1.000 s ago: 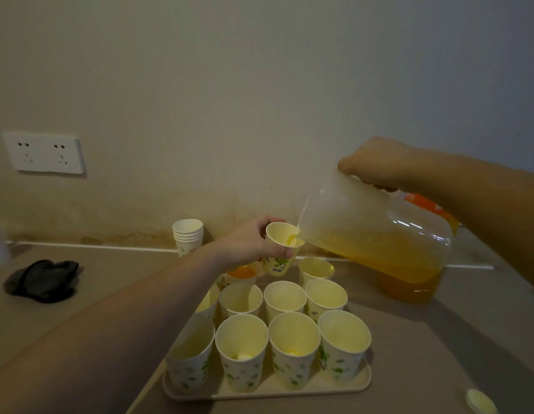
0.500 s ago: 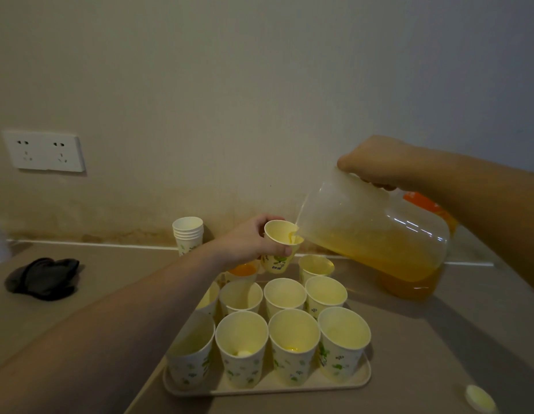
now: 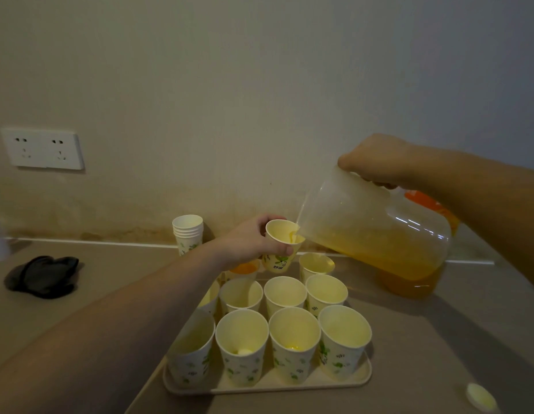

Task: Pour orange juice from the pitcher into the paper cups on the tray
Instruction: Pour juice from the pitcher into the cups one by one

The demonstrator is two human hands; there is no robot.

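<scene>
Orange juice is going from the tilted clear plastic pitcher (image 3: 376, 231) into one raised white paper cup with green leaf print (image 3: 282, 245), at the centre of the frame.

The right hand (image 3: 378, 161) grasps the pitcher from above, at centre right, and tips it so the spout meets the cup rim; the juice lies low along its lower side. The left hand (image 3: 253, 242) has its fingers curled round the cup and holds it up above the beige flat tray (image 3: 343, 379), probably to bring the rim close to the spout and avoid drops on the other paper cups (image 3: 285, 295). These stand upright in rows in the lower centre, most look unfilled, and one at the back (image 3: 244, 268) already shows orange liquid.
</scene>
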